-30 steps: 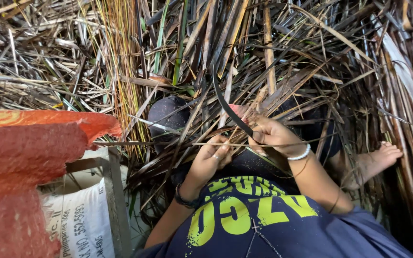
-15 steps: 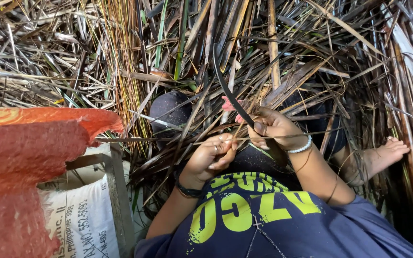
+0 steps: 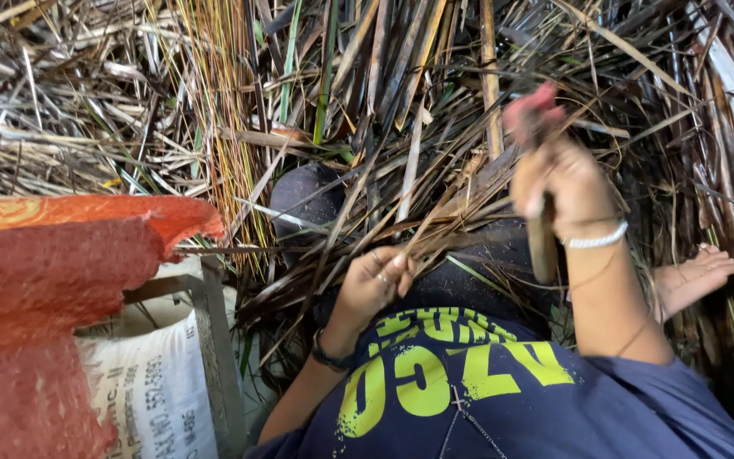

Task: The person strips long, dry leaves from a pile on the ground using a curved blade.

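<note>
dry leaf strips point(image 3: 401, 212) pinched in left hand point(image 3: 375, 285) (lap level), right hand point(image 3: 558, 174) raised

One package shows: a white woven sack point(image 3: 150, 395) at the near left, low in the view. It stands behind a grey upright frame bar point(image 3: 218, 357) that crosses its right edge, and under a red-orange cloth point(image 3: 53, 272) that covers its top and left side. Only a curved white panel of it is in view, bulging toward the right and running off the bottom edge. Dark print runs along this panel in slanted lines. The sack's weave is fine and its surface slightly creased. No labels, signs or screens show anywhere else.
</note>
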